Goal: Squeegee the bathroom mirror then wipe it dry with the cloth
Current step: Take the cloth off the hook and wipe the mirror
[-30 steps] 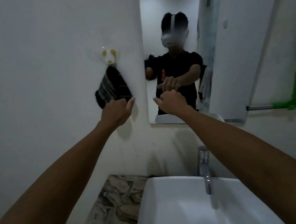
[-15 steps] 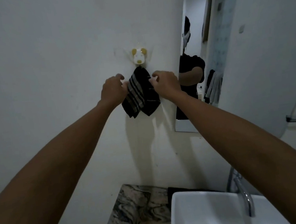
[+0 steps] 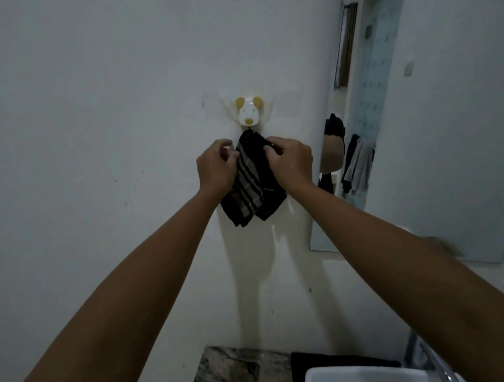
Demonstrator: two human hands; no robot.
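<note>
A: So, left to right: the left hand (image 3: 216,167) pinches the left edge of the striped cloth (image 3: 251,180), which hangs from the dog-shaped hook (image 3: 249,111) on the wall, and the right hand (image 3: 291,160) grips its right edge near the top.

B: Then lift, don't tug. With 2 hands closed on the cloth, I'd raise its loop up off the hook, so the stick-on mount stays put.

A: The mirror (image 3: 446,120) is just to the right.
</note>
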